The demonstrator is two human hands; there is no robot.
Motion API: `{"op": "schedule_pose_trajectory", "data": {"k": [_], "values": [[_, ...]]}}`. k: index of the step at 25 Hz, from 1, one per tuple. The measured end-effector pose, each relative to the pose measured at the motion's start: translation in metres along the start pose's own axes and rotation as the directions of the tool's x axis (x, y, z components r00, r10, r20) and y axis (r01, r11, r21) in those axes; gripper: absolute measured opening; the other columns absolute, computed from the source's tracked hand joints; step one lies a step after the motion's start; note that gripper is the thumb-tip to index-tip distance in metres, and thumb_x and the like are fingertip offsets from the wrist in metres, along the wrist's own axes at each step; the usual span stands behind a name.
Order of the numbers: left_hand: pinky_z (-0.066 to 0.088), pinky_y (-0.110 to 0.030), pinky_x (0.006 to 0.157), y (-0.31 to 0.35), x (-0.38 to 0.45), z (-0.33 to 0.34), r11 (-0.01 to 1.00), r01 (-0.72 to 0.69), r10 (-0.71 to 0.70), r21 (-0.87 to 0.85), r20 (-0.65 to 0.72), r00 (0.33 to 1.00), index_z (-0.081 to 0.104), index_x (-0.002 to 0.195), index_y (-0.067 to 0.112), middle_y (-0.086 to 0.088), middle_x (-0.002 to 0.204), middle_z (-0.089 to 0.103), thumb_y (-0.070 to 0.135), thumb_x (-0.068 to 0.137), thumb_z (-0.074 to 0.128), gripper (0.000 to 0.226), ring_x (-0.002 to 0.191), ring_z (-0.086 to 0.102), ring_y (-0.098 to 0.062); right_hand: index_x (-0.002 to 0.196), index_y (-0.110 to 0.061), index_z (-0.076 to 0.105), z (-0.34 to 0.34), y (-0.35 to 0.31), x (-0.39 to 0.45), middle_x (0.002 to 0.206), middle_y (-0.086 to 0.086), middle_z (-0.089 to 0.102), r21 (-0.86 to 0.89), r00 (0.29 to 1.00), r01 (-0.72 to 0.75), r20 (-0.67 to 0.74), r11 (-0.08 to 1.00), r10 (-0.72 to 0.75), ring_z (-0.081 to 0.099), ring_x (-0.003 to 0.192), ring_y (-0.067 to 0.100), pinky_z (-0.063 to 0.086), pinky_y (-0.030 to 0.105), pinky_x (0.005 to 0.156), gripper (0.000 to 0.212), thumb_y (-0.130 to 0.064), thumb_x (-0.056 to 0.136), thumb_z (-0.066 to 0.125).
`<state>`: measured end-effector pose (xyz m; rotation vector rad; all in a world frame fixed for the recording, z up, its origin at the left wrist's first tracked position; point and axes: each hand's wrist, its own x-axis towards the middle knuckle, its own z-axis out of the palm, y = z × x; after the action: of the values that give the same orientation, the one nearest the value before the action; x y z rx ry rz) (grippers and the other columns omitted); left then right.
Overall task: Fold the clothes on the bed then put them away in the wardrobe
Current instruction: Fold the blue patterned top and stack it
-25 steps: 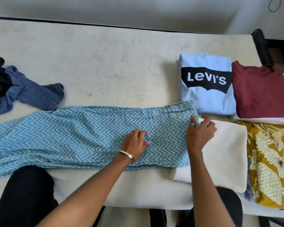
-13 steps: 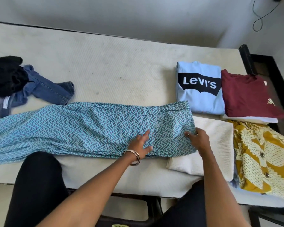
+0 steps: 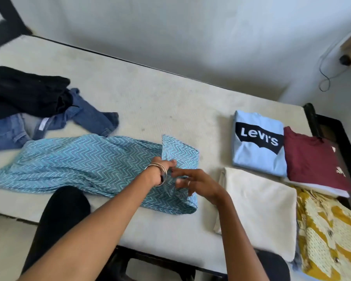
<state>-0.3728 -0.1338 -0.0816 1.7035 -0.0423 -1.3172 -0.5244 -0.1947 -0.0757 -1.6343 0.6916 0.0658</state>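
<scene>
A long blue zigzag-patterned garment (image 3: 79, 163) lies flat across the near side of the bed (image 3: 150, 98). Its right end is turned back over itself, with a flap standing up. My left hand (image 3: 160, 172), with bangles at the wrist, pinches that flap at its lower edge. Just right of it, my right hand (image 3: 195, 182) rests on the folded end with fingers stretched out. Blue jeans (image 3: 89, 116) and a black garment (image 3: 24, 90) lie crumpled at the left of the bed.
Folded clothes sit at the bed's right end: a light blue Levi's tee (image 3: 255, 161), a maroon top (image 3: 312, 159), a cream piece (image 3: 257, 203) and a yellow patterned shirt (image 3: 328, 230). The black bed frame (image 3: 312, 118) runs beyond them. A wall stands behind the bed.
The garment's right end has been lifted off the cream piece and folded back to the left. Both hands moved with it, and my view has swung upward and left.
</scene>
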Motion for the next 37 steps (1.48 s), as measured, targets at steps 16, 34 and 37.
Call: {"op": "schedule_pose_trajectory", "data": {"k": [16,34,37], "values": [[0.046,-0.042,0.099,-0.021,0.068,-0.441,0.896,-0.034,0.269,0.442,-0.480,0.835,0.051,0.136,0.015,-0.016,0.126,0.061,0.044,0.081,0.073,0.067,0.115,0.058,-0.035,0.102,-0.015,0.070,0.176,-0.011,0.187,0.087,-0.002,0.070,-0.240,0.968,-0.065,-0.250,0.969,0.003,0.066,0.082,0.020,0.054,0.039,0.082,0.014,-0.008,0.092,0.064],[0.028,-0.053,0.105,-0.047,0.087,-0.457,0.698,0.378,0.124,0.608,-0.622,0.773,0.029,0.145,0.015,-0.021,0.141,0.042,0.070,0.076,0.060,0.093,0.129,0.039,-0.042,0.103,-0.005,0.070,0.182,-0.019,0.215,0.093,0.006,0.071,-0.508,0.973,0.020,-0.189,0.861,-0.135,0.061,0.084,0.018,0.038,0.023,0.071,0.016,-0.002,0.091,0.060],[0.040,-0.050,0.102,-0.037,0.090,-0.465,0.819,0.357,-0.032,0.450,-0.585,0.810,0.049,0.128,0.011,-0.016,0.127,0.059,0.074,0.051,0.072,0.102,0.113,0.057,-0.038,0.103,-0.004,0.071,0.181,-0.024,0.219,0.094,0.008,0.072,-0.518,0.971,0.046,-0.177,0.854,-0.160,0.064,0.086,0.023,0.042,0.023,0.073,0.016,-0.001,0.091,0.060]]}}
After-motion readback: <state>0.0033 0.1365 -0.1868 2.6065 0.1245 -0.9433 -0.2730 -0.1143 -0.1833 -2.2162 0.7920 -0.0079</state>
